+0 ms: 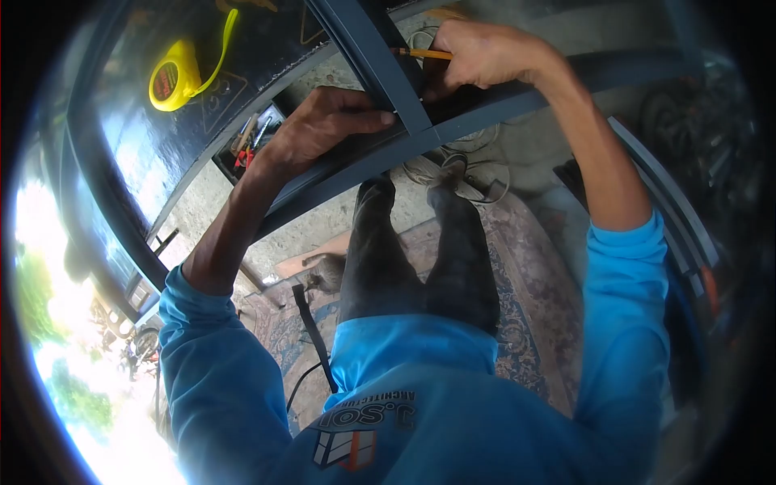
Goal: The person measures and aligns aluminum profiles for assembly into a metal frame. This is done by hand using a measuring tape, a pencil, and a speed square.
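A dark grey metal frame (356,168) crosses in front of me, and a grooved crossbar (373,61) meets its near rail at a joint. My left hand (335,121) is closed on the crossbar just left of that joint, its thumb lying along the bar's side. On the joint's other side is my right hand (477,56), curled, with a yellow pencil (428,53) held in it. The pencil's tip points left toward the crossbar. The right fingertips are partly hidden behind the hand and the frame.
A yellow tape measure (174,77) with a strap lies on the dark glossy surface at upper left. Below it, a box (263,133) holds tools with red handles. A patterned rug (529,283) lies underfoot. Long metal profiles (667,198) stand at the right.
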Demonstrator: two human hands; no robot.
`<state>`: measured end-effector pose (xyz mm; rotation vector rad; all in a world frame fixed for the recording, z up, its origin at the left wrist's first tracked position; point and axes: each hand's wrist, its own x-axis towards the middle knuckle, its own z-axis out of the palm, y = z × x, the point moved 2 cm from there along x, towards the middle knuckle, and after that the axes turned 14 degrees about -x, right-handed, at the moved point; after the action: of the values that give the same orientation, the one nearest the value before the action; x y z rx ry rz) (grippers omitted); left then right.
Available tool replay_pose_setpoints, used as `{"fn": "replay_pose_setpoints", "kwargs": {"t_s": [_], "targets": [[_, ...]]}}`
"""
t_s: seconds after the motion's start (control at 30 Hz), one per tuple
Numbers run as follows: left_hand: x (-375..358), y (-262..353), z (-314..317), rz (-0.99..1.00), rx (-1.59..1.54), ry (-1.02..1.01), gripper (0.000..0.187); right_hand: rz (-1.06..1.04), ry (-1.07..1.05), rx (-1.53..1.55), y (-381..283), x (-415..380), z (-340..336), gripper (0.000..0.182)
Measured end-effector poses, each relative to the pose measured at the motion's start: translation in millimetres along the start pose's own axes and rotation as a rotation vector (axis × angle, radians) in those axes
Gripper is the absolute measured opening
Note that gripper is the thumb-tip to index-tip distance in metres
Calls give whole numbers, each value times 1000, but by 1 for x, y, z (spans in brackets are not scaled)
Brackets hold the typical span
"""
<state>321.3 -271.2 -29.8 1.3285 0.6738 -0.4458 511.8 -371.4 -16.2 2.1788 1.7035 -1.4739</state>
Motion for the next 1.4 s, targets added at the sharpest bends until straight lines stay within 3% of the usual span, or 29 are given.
{"fn": "replay_pose_setpoints", "kwargs": {"t_s": [0.77,0.97,1.0,1.03,1.17,1.2,1.27,1.3,1.33,1.37,1.4], "targets": [[4,-1,1,62,12,-9,29,-4,-37,4,-1,0,-3,22],[3,-11,-3,66,-33,-96,27,-30,-90,70,3,-7,-16,32],[-5,-1,0,147,125,-96,29,128,31,102,1,-18,-28,35],[0,-2,-4,45,127,-82,33,-182,388,10,28,-6,-23,33],[-4,4,-10,-20,5,-142,36,354,967,101,12,-13,-77,28],[-11,9,-9,-18,5,-144,36,389,1037,95,11,-6,-87,28],[-25,18,-15,90,208,18,35,560,1194,-252,24,4,-106,29],[-33,19,-17,75,203,16,35,609,1206,-322,43,8,-115,36],[-43,21,-20,162,185,154,35,734,1206,-442,71,14,-122,42],[-59,15,-17,206,163,273,35,656,850,-311,114,20,-130,47],[-74,11,-10,241,136,343,34,495,763,-299,154,32,-134,50]]}}
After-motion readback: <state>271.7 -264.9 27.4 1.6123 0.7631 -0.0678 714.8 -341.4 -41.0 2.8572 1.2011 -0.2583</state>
